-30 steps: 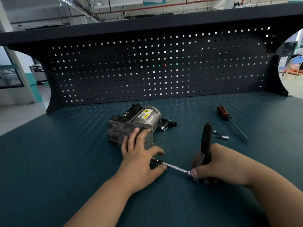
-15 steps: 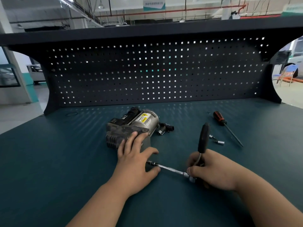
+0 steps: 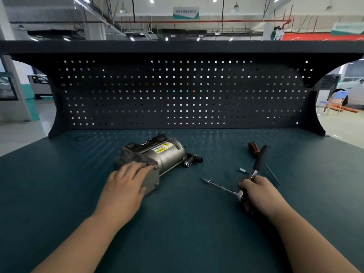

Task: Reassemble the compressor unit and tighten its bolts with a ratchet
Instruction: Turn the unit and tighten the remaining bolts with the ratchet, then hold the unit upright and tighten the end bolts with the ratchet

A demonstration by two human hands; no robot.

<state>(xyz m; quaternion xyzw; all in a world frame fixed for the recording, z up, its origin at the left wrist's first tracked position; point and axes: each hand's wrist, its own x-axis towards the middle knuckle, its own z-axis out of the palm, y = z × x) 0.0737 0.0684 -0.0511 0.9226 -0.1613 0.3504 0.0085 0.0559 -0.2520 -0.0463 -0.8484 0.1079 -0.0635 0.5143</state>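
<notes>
Compressor unit [image 3: 167,156] lies on its side mid-bench [image 3: 177,233]. Left hand [image 3: 126,184] rests on its near end block, fingers flat. It's blurred, so probably pressing, not gripping. Right hand [image 3: 258,196] is curled round the ratchet [image 3: 259,161] near its head. The extension bar [image 3: 219,186] points left, tip apart from the unit. Step looks like bolt tightening, tool off the bolt. Next: seat the tip square on 1 bolt and brace the housing.
</notes>
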